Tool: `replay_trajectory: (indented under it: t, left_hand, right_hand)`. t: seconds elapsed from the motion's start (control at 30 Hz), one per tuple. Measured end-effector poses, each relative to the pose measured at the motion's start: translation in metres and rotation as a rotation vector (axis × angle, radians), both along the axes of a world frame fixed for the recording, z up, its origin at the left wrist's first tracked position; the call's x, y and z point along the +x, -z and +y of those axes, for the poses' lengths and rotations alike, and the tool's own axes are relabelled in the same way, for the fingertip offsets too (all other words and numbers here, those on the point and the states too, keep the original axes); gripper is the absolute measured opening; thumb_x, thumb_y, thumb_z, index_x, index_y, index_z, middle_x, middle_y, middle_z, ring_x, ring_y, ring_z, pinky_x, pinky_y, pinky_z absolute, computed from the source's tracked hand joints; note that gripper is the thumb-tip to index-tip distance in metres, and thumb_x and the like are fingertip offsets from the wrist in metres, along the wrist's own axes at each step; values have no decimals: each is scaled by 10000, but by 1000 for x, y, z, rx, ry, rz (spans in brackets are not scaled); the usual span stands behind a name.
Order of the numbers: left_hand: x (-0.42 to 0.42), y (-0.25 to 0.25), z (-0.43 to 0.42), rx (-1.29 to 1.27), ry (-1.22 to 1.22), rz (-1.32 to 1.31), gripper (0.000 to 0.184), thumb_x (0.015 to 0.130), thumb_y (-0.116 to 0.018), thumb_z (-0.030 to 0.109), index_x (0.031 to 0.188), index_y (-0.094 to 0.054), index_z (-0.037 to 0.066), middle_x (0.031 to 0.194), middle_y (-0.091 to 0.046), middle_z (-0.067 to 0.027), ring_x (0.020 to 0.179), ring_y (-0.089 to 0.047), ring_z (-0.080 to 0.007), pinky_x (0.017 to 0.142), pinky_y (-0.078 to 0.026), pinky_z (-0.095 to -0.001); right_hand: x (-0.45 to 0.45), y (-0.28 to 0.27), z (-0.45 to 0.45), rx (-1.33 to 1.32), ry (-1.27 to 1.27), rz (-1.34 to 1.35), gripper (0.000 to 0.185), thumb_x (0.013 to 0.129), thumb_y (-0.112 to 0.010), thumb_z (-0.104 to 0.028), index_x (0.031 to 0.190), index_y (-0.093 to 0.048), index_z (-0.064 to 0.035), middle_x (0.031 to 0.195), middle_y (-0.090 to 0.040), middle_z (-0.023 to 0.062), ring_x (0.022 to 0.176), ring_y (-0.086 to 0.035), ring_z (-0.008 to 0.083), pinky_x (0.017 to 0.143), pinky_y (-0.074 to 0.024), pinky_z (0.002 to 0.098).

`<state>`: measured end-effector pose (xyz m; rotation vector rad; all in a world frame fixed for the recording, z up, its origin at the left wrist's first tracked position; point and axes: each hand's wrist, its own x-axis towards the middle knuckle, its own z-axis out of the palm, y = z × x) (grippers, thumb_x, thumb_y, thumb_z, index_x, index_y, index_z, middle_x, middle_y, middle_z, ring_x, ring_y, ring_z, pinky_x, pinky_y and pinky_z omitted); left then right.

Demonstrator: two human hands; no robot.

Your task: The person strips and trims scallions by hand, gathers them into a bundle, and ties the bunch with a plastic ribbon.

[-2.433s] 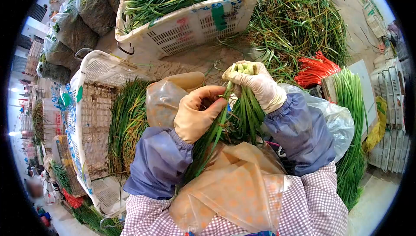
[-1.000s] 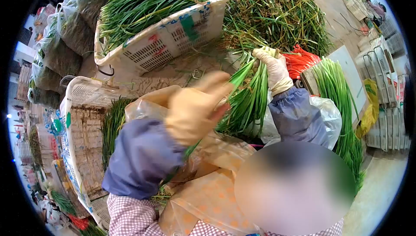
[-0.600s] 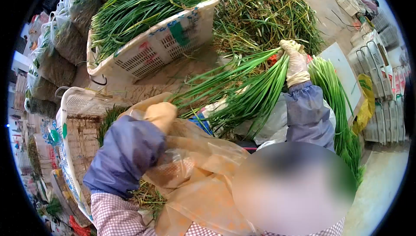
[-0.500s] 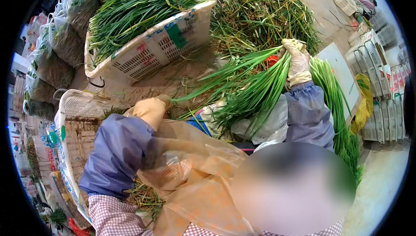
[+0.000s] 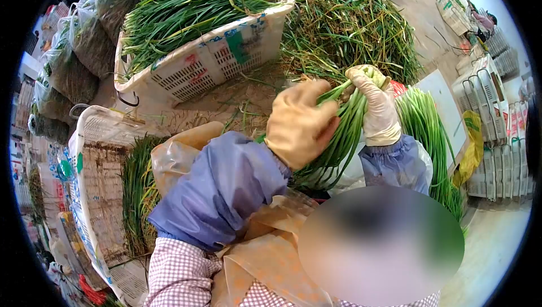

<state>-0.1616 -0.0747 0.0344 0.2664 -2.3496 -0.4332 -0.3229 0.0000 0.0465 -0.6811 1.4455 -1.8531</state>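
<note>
My right hand [image 5: 375, 104], in a whitish glove, is closed around the pale stalk ends of a bunch of garlic chives [image 5: 344, 137], whose green leaves hang down to the left. Beside the bunch is my left hand [image 5: 302, 121], in a tan glove, with fingers apart and slightly curved at the upper leaves. I cannot make out anything held in it. To the right of my right hand, more chives [image 5: 423, 115] lie in a long pile, partly over a white board [image 5: 449, 106].
A white crate [image 5: 209, 61] filled with chives stands ahead, left of a heap of trimmed leaves [image 5: 350, 30]. At my left is another crate [image 5: 84, 194] with some chives along its side. Filled bags [image 5: 73, 75] line the far left; stacked crates [image 5: 485, 109] stand right.
My left hand has moved from the left, up and rightward, to the bunch. My right hand still grips the chives, slightly lower and tilted. Chives in the left crate now show.
</note>
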Motion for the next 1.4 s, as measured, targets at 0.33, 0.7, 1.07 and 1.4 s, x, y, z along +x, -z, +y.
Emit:
replay_trajectory:
  t: [0.33, 0.7, 1.07, 1.4]
  left_hand:
    - [37, 39, -22, -254, -50, -807, 204, 780, -593, 176, 961, -681, 141, 960, -539, -72, 929, -523, -240, 764, -416, -383]
    - [112, 35, -124, -154, -181, -1134, 216, 722, -635, 187, 907, -689, 89, 787, -655, -148, 768, -638, -340, 661, -501, -455]
    - [22, -38, -23, 277, 443, 82, 288, 732, -698, 64, 1012, -643, 99, 1235, -531, -177, 1145, -519, -356, 968, -419, -449]
    - [102, 191, -119, -197, 21, -918, 190, 864, -525, 237, 781, -685, 177, 956, -670, -63, 944, -629, -188, 941, -432, -445]
  right_hand:
    - [-2, 1, 13, -72, -6, -34, 117, 826, -697, -133, 857, -612, -59, 660, -616, 34, 529, -581, 111, 485, -468, 224]
    - [-49, -25, 52, -178, 100, 61, 181, 821, -686, -173, 935, -619, -50, 851, -618, 41, 749, -577, 112, 672, -489, 260]
    - [-29, -48, 52, -617, -356, 202, 282, 865, -637, -313, 771, -464, -111, 577, -463, -24, 522, -492, 137, 576, -438, 295]
    - [-90, -65, 111, -757, -403, 180, 270, 903, -625, -262, 773, -421, -142, 626, -448, -50, 569, -498, 106, 627, -428, 290]
